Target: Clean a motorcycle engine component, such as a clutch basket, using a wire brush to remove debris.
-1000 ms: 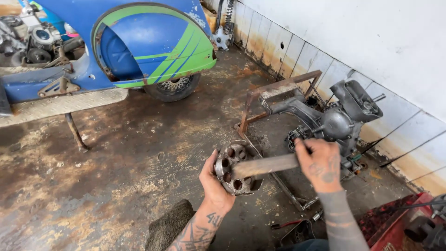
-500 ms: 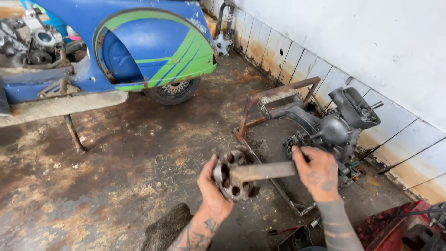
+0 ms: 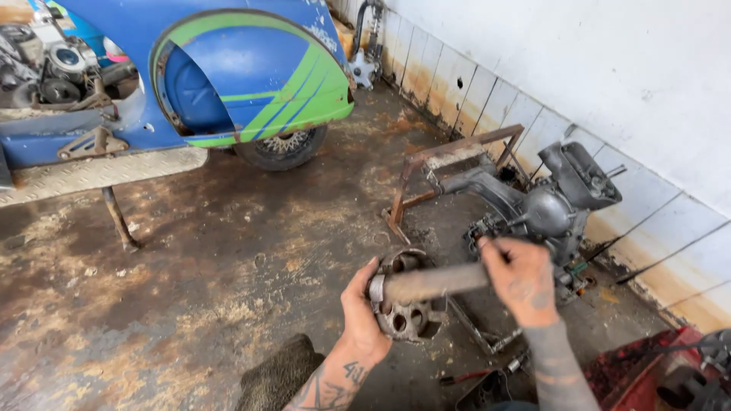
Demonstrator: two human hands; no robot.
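Centrally, round perforated metal part (image 3: pixel 403 304) gripped at left rim by left hand (image 3: pixel 359 310), seemingly steadied for bar. Thick metal bar (image 3: pixel 434 282) clasped at right end by right hand (image 3: pixel 519 280), laid flat, far end set against part's hub. Part held above stained floor (image 3: pixel 213 289), near engine block (image 3: pixel 544 209) in rusty frame (image 3: pixel 457 152). Blue-green scooter (image 3: pixel 228 68) parked far left. Bar's contact point obscured; red object at right corner cut off.
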